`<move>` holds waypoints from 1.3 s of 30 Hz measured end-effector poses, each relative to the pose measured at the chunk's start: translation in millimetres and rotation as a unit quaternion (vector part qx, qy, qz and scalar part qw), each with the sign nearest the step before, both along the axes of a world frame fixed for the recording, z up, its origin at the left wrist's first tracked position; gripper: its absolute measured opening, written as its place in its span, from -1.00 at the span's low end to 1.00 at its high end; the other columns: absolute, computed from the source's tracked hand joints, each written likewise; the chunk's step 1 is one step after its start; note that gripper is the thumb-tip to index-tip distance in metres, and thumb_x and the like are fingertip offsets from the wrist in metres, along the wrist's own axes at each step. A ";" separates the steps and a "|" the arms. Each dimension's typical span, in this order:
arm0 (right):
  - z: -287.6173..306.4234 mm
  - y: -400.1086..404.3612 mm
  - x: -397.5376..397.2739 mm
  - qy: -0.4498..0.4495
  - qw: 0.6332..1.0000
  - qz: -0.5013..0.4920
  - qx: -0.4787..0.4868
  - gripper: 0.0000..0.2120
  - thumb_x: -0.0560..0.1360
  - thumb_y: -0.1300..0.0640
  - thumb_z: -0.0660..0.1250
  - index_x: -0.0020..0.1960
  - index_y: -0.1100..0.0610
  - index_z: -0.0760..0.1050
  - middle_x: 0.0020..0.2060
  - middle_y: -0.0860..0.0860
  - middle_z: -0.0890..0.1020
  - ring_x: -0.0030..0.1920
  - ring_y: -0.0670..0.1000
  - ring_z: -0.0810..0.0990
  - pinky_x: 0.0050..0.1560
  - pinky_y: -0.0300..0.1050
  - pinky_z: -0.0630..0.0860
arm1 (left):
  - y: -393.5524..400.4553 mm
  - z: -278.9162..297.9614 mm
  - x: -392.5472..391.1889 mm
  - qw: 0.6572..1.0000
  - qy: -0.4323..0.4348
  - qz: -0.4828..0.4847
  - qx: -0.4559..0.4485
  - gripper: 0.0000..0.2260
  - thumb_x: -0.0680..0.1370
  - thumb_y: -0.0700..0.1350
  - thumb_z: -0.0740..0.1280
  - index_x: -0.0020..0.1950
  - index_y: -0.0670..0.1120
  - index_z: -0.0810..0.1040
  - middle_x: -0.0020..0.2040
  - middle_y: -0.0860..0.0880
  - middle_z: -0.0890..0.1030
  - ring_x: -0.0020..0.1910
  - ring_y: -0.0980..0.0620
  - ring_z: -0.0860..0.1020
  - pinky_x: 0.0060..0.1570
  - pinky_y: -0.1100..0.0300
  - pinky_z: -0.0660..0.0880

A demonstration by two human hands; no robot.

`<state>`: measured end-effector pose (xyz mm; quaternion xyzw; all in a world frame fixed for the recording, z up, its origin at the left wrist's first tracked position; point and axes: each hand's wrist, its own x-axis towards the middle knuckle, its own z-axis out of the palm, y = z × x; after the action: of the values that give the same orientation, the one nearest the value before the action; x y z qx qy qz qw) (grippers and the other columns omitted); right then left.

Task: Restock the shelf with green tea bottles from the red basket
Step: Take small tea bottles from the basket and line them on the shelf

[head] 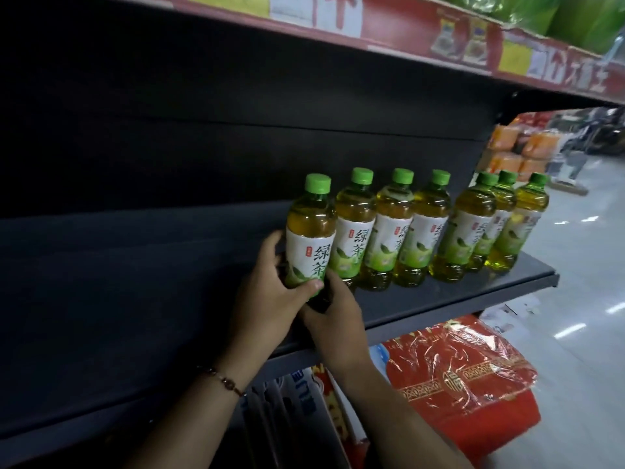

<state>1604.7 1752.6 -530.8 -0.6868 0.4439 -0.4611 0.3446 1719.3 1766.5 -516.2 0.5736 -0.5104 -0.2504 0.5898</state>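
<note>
A green tea bottle [311, 231] with a green cap and white label stands upright at the left end of a row on the dark shelf [439, 299]. My left hand [270, 292] grips its lower part, thumb across the label. My right hand [338, 313] holds the bottle's base from the right and below. Several more green tea bottles [436, 228] stand in a row to its right, up to the shelf's right end. The red basket is not in view.
The shelf stretches bare and dark to the left [135, 299]. An upper shelf edge with red price strips [406, 32] runs overhead. Red plastic-wrapped packages [466, 377] lie on the level below. The aisle floor [581, 316] lies to the right.
</note>
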 end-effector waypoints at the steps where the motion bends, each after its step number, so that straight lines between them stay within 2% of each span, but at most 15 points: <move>1: -1.4 -2.2 1.3 -0.004 1.000 -0.001 0.003 -0.51 0.47 0.19 0.43 0.32 -0.13 0.43 0.14 -0.26 0.59 0.16 -0.32 0.53 0.13 -0.39 0.46 | -3.3 -0.8 0.2 1.000 -0.008 0.005 -0.002 -0.21 0.37 -0.10 0.58 0.40 0.35 0.22 0.29 0.13 0.56 0.22 0.17 0.55 0.16 -0.01 0.57; 5: -6.1 -6.5 5.4 -0.024 1.000 0.001 0.008 -0.40 0.47 0.22 0.43 0.45 -0.04 0.35 0.25 -0.20 0.57 0.25 -0.29 0.50 0.25 -0.32 0.45 | -12.2 -2.9 2.6 0.999 -0.037 0.026 -0.021 -0.23 0.41 -0.11 0.56 0.48 0.26 0.25 0.29 0.19 0.52 0.26 0.17 0.52 0.16 0.08 0.56; 9: -6.9 -12.0 7.6 -0.023 1.000 0.011 0.005 -0.37 0.47 0.24 0.43 0.47 -0.05 0.34 0.27 -0.22 0.55 0.25 -0.32 0.47 0.25 -0.37 0.43 | -19.5 -5.2 4.1 0.997 -0.062 0.040 -0.020 -0.24 0.43 -0.08 0.54 0.50 0.25 0.23 0.31 0.17 0.53 0.26 0.19 0.51 0.17 0.03 0.57; 13: -2.3 -12.9 7.0 -0.014 1.000 0.025 0.005 -0.36 0.48 0.23 0.43 0.50 -0.01 0.31 0.25 -0.27 0.52 0.24 -0.41 0.42 0.18 -0.53 0.36 | -21.3 -6.1 4.1 0.994 -0.089 0.056 -0.013 -0.24 0.43 -0.04 0.53 0.50 0.27 0.20 0.33 0.14 0.52 0.27 0.13 0.52 0.16 -0.04 0.58; 16: 4.2 -9.9 1.7 0.007 0.999 0.039 0.000 -0.40 0.49 0.23 0.41 0.48 -0.01 0.33 0.25 -0.25 0.53 0.23 -0.36 0.45 0.22 -0.44 0.40 | -14.4 -4.1 4.1 0.991 -0.118 0.056 -0.001 -0.28 0.45 0.01 0.51 0.50 0.27 0.21 0.32 0.12 0.53 0.26 0.09 0.53 0.13 -0.07 0.58; 19: 16.5 -0.4 -18.0 0.054 0.996 0.064 -0.022 -0.48 0.50 0.25 0.38 0.41 -0.02 0.40 0.21 -0.20 0.55 0.21 -0.28 0.48 0.21 -0.34 0.42 | 5.0 0.2 -0.8 0.976 -0.198 0.089 0.016 -0.42 0.51 0.07 0.42 0.48 0.25 0.28 0.31 0.09 0.53 0.22 0.06 0.53 0.07 -0.03 0.57; 21: 26.8 9.9 -41.7 0.108 0.991 0.074 -0.039 -0.46 0.52 0.23 0.38 0.46 0.01 0.37 0.31 -0.11 0.52 0.26 -0.21 0.46 0.26 -0.28 0.42 | 25.1 2.6 -8.9 0.960 -0.252 0.124 -0.009 -0.56 0.56 0.04 0.36 0.44 0.15 0.42 0.28 0.07 0.55 0.18 0.03 0.55 0.01 0.03 0.56; 24: 34.7 30.6 -90.6 0.243 0.965 0.071 -0.069 -0.40 0.55 0.13 0.36 0.54 -0.01 0.25 0.46 -0.08 0.38 0.31 -0.12 0.45 0.24 -0.42 0.35 | 49.7 5.1 -33.2 0.944 -0.316 0.087 -0.037 -0.62 0.58 -0.01 0.32 0.40 0.03 0.50 0.36 0.05 0.50 0.27 -0.03 0.49 0.15 0.02 0.51; 25: 35.1 38.7 -109.7 0.302 0.947 0.058 -0.088 -0.38 0.56 0.10 0.34 0.56 -0.01 0.20 0.50 -0.08 0.32 0.40 -0.08 0.37 0.30 -0.41 0.24 | 53.8 5.2 -45.5 0.936 -0.346 0.055 -0.038 -0.59 0.57 0.00 0.33 0.42 0.02 0.47 0.41 0.04 0.47 0.33 -0.03 0.44 0.23 0.01 0.45; 28: 28.4 62.2 -169.9 0.436 0.893 0.002 -0.109 -0.32 0.56 0.02 0.33 0.59 0.01 0.10 0.57 0.01 0.19 0.57 0.09 0.09 0.46 -0.21 -0.01 | 56.3 4.6 -95.8 0.890 -0.451 -0.050 -0.039 -0.48 0.56 0.11 0.31 0.51 0.02 0.37 0.51 -0.04 0.34 0.45 -0.10 0.31 0.39 -0.07 0.30; 31: 11.6 83.1 -237.9 0.523 0.850 -0.060 -0.015 -0.24 0.57 -0.08 0.28 0.61 -0.03 -0.06 0.60 0.02 -0.01 0.59 0.13 -0.12 0.54 -0.02 -0.16 | 55.9 1.1 -166.5 0.832 -0.525 -0.174 0.044 -0.33 0.58 0.25 0.21 0.61 0.14 0.02 0.63 -0.07 -0.01 0.59 -0.13 0.01 0.54 -0.08 -0.01; 32: 4.3 89.5 -262.3 0.535 0.841 -0.081 0.018 -0.22 0.56 -0.10 0.28 0.61 -0.04 -0.08 0.61 0.03 -0.04 0.59 0.14 -0.14 0.55 0.01 -0.16 | 55.9 -2.4 -191.6 0.806 -0.553 -0.203 0.059 -0.30 0.57 0.29 0.18 0.61 0.16 -0.07 0.63 -0.06 -0.09 0.59 -0.12 -0.05 0.54 -0.08 -0.07; 34: -11.6 104.1 -310.6 0.542 0.827 -0.124 0.084 -0.19 0.54 -0.10 0.30 0.61 -0.03 -0.10 0.60 0.05 -0.04 0.59 0.17 -0.11 0.55 0.04 -0.14 | 57.4 -9.3 -241.3 0.764 -0.593 -0.250 0.049 -0.27 0.56 0.30 0.17 0.60 0.15 -0.14 0.63 -0.10 -0.10 0.59 -0.14 -0.06 0.54 -0.10 -0.10; 39: -59.1 150.8 -413.9 0.515 0.804 -0.202 0.218 -0.19 0.54 -0.12 0.31 0.61 0.00 -0.07 0.59 0.11 0.04 0.58 0.21 -0.03 0.56 0.09 0.01 | 63.7 -39.4 -348.3 0.686 -0.636 -0.352 0.038 -0.25 0.54 0.34 0.18 0.61 0.10 -0.06 0.62 -0.14 -0.03 0.58 -0.19 -0.01 0.52 -0.18 -0.04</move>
<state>1190.8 1903.4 -589.9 -0.6248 0.7737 0.0100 0.1046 1371.0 1830.2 -555.6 0.3952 -0.9175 -0.0343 -0.0297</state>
